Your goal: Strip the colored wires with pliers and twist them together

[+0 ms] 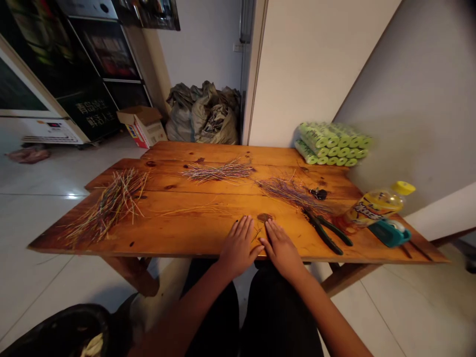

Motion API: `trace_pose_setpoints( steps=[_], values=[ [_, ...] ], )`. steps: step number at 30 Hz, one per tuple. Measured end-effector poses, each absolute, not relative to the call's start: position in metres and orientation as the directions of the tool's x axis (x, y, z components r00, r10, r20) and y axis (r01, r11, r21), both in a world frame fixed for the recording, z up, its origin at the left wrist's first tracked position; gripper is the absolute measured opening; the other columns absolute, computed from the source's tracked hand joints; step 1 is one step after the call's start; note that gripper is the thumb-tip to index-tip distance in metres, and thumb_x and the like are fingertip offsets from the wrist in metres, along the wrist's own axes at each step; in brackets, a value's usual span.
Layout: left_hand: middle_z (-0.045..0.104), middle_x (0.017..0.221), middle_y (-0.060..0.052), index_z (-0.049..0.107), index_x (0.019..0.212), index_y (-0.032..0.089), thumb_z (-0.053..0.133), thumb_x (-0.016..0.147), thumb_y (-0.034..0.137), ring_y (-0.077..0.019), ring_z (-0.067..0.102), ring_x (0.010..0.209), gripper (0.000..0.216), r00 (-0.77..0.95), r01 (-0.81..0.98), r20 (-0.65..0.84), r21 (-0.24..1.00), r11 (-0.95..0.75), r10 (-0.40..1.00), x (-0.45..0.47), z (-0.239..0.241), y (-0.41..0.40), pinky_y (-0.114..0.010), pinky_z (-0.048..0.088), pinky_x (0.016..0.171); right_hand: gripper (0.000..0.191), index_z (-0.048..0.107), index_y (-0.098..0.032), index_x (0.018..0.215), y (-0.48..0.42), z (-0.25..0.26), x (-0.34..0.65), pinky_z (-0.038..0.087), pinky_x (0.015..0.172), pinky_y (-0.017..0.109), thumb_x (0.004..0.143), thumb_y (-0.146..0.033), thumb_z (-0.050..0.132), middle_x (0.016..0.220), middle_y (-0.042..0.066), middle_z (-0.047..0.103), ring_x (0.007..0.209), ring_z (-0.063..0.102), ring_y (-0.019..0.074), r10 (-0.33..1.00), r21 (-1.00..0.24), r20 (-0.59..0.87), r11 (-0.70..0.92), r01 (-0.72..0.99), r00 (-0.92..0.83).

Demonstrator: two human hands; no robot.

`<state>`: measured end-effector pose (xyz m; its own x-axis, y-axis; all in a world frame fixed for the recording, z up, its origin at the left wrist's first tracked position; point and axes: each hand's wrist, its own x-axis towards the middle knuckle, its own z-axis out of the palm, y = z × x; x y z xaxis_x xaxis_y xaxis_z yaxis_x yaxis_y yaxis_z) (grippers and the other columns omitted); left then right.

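Observation:
My left hand (238,246) lies flat on the wooden table (178,233) near its front edge, fingers stretched out. Beside it my right hand (281,248) rests palm down, also with fingers extended; the thumbs point toward each other. A few short wire scraps (257,234) lie between the hands. Left of them is a thin spread of yellow wires (193,210). Loose bundles of thin coloured wires lie farther out: a large wire pile (111,206) at the left, a wire bundle (219,171) at the back middle, and a purplish wire bundle (290,191) at the right. Dark-handled pliers (325,230) lie right of my right hand.
At the table's right are a drink bottle (375,208) with a yellow cap, a teal tape dispenser (390,233) and a small black object (319,194). Green-wrapped rolls (332,144) stand stacked at the back right. Grey sacks (204,114), a cardboard box (143,126) and a black bin (59,327) surround the table.

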<state>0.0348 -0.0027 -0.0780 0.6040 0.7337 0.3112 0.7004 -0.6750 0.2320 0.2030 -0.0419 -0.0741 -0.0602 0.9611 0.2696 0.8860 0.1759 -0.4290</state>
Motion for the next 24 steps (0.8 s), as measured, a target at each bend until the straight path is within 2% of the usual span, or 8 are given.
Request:
trace_pose_setpoints(
  steps=[2,4,8,11,14,17,20,24],
  values=[
    [0.028,0.142,-0.022,0.027,0.135,0.003,0.035,0.082,0.056,-0.0286,0.021,0.134,0.075,0.528,0.754,0.316,0.253,-0.606,0.788,0.044,-0.081,-0.002,-0.045,0.025,0.106,0.051,0.035,-0.015,0.135,-0.042,-0.076,0.203,0.029,0.106,0.045,0.090,-0.038,0.032,0.137,0.012,0.042,0.127,0.036,0.0222,0.964,-0.571,0.261,0.195,0.797,-0.049],
    [0.028,0.142,-0.023,0.027,0.134,0.002,0.038,0.079,0.061,-0.0302,0.021,0.133,0.082,0.488,0.780,0.308,0.265,-0.567,0.816,0.048,-0.084,0.000,-0.045,0.026,0.105,0.050,0.032,-0.018,0.136,-0.043,-0.076,0.205,0.030,0.106,0.044,0.091,-0.039,0.028,0.138,0.010,0.041,0.127,0.037,0.0201,0.961,-0.695,0.271,0.156,0.702,0.055],
    [0.032,0.141,-0.018,0.030,0.134,0.005,0.037,0.082,0.055,-0.0260,0.024,0.133,0.072,0.588,0.715,0.290,0.249,-0.653,0.755,0.054,-0.086,0.006,-0.041,0.024,0.108,0.052,0.040,-0.014,0.132,-0.040,-0.080,0.212,0.031,0.104,0.046,0.090,-0.042,0.027,0.134,0.013,0.046,0.124,0.042,0.0226,0.919,-0.756,0.298,0.062,0.651,0.259],
    [0.034,0.141,-0.015,0.030,0.134,0.008,0.032,0.087,0.046,-0.0215,0.025,0.133,0.061,0.639,0.652,0.316,0.263,-0.711,0.702,0.057,-0.083,0.009,-0.038,0.024,0.109,0.051,0.045,-0.012,0.128,-0.038,-0.082,0.213,0.032,0.103,0.045,0.090,-0.041,0.027,0.130,0.014,0.050,0.120,0.046,0.0226,0.928,-0.732,0.299,0.073,0.677,0.223],
    [0.033,0.142,-0.013,0.029,0.135,0.009,0.029,0.090,0.040,-0.0206,0.025,0.133,0.055,0.538,0.700,0.378,0.298,-0.649,0.753,0.047,-0.081,0.015,-0.040,0.024,0.108,0.049,0.044,-0.014,0.130,-0.039,-0.078,0.210,0.030,0.105,0.043,0.090,-0.039,0.032,0.133,0.012,0.048,0.124,0.041,0.0218,0.940,-0.682,0.309,0.113,0.722,0.144],
    [0.039,0.139,-0.012,0.035,0.132,0.011,0.028,0.091,0.035,-0.0208,0.030,0.131,0.049,0.485,0.769,0.346,0.270,-0.580,0.803,0.023,-0.082,0.024,-0.042,0.023,0.108,0.044,0.038,-0.026,0.133,-0.043,-0.074,0.203,0.026,0.106,0.047,0.091,-0.036,0.033,0.139,0.002,0.040,0.131,0.029,0.0219,0.949,-0.494,0.316,0.183,0.850,-0.020],
    [0.042,0.138,-0.008,0.040,0.131,0.017,0.029,0.091,0.035,-0.0203,0.033,0.129,0.046,0.514,0.790,0.288,0.209,-0.576,0.808,0.000,-0.083,0.034,-0.042,0.024,0.107,0.039,0.042,-0.035,0.129,-0.044,-0.072,0.198,0.024,0.104,0.052,0.092,-0.035,0.032,0.139,-0.004,0.040,0.132,0.027,0.0234,0.949,-0.304,0.295,0.203,0.931,-0.111],
    [0.044,0.135,-0.010,0.044,0.127,0.015,0.031,0.090,0.038,-0.0238,0.034,0.127,0.046,0.409,0.855,0.316,0.196,-0.481,0.856,-0.009,-0.081,0.039,-0.043,0.026,0.105,0.043,0.040,-0.024,0.132,-0.044,-0.074,0.198,0.029,0.104,0.043,0.091,-0.037,0.033,0.142,0.002,0.036,0.130,0.030,0.0206,0.934,-0.311,0.355,0.152,0.938,-0.034]
  ],
)
